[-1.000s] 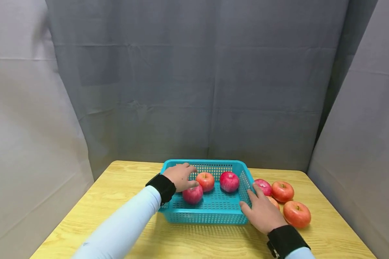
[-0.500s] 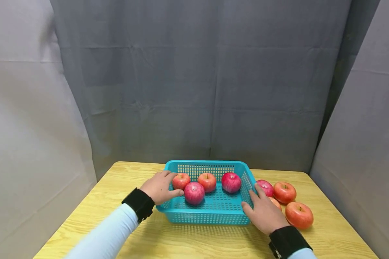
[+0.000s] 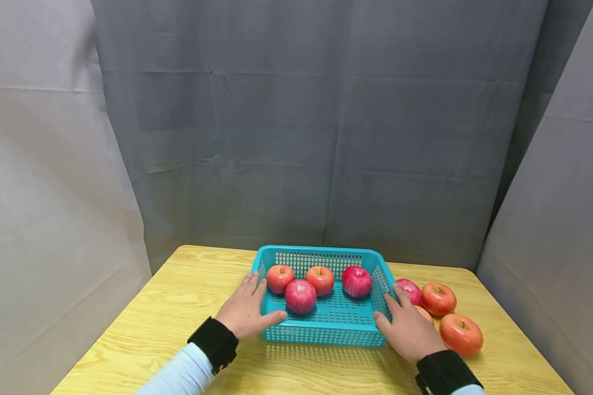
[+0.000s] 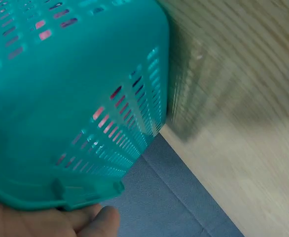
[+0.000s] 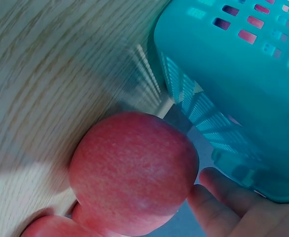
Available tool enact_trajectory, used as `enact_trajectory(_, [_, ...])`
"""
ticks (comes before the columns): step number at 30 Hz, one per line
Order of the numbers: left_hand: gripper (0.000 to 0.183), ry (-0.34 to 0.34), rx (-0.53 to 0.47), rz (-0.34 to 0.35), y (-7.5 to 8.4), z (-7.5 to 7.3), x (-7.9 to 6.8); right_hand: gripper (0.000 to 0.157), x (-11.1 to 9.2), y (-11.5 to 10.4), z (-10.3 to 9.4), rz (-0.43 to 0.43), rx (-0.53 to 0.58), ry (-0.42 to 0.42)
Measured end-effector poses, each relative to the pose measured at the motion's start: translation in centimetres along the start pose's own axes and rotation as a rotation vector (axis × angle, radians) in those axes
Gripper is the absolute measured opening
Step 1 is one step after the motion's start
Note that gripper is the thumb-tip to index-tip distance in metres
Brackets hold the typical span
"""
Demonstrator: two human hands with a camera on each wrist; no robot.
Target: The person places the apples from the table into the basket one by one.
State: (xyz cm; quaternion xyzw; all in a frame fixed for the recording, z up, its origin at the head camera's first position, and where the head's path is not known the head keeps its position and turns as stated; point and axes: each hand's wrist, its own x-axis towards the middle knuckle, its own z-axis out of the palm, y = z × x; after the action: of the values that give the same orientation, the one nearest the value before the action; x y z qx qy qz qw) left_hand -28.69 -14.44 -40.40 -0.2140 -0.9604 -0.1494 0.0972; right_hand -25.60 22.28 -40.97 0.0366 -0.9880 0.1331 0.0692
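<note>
A turquoise perforated plastic basket (image 3: pixel 326 333) stands on the wooden table. Inside lie two orange-red apples, one at the left (image 3: pixel 280 278) and one mid-back (image 3: pixel 320 280); a darker red apple (image 3: pixel 301 297) sits before them, and another (image 3: pixel 357 282) farther right. My left hand (image 3: pixel 244 310) rests spread at the basket's left rim, thumb over the front-left corner. At the right rim my right hand (image 3: pixel 409 329) has its thumb on the inner side and its other fingers beyond the edge. In the right wrist view those fingertips come right up to an apple (image 5: pixel 134 173) outside the basket.
Right of the basket several apples lie on the table (image 3: pixel 178 307): a dark red one (image 3: pixel 409 291), an orange-red one (image 3: pixel 438 299) and a larger one nearer (image 3: pixel 461 334). Another is partly hidden by the right hand. Grey cloth (image 3: pixel 296 137) hangs behind the table.
My left hand has drawn back from over the apples to the left rim, leaving the leftmost apple uncovered in the basket. The right hand stays at the right rim. The view shifts slightly.
</note>
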Motion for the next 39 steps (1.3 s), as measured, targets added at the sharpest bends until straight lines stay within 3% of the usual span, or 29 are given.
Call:
enact_trajectory(9, [0.099, 0.036, -0.008, -0.045, -0.3, 1.1, 0.0, 0.082, -0.3, 0.2, 0.1, -0.065, 0.013, 0.026])
enact_trajectory(25, [0.098, 0.022, -0.017, -0.056, 0.2, 0.8, -0.2, 0.079, 0.1, 1.9, -0.8, -0.199, 0.083, -0.001])
enact_trajectory(30, [0.100, 0.007, -0.010, -0.070, 0.2, 0.8, -0.1, 0.078, 0.1, 4.1, -2.2, -0.156, 0.090, -0.026])
enact_trajectory(39, [0.101, -0.003, -0.008, -0.076, 0.2, 0.8, 0.1, 0.068, -0.4, 9.6, -3.3, -0.029, -0.026, -0.037])
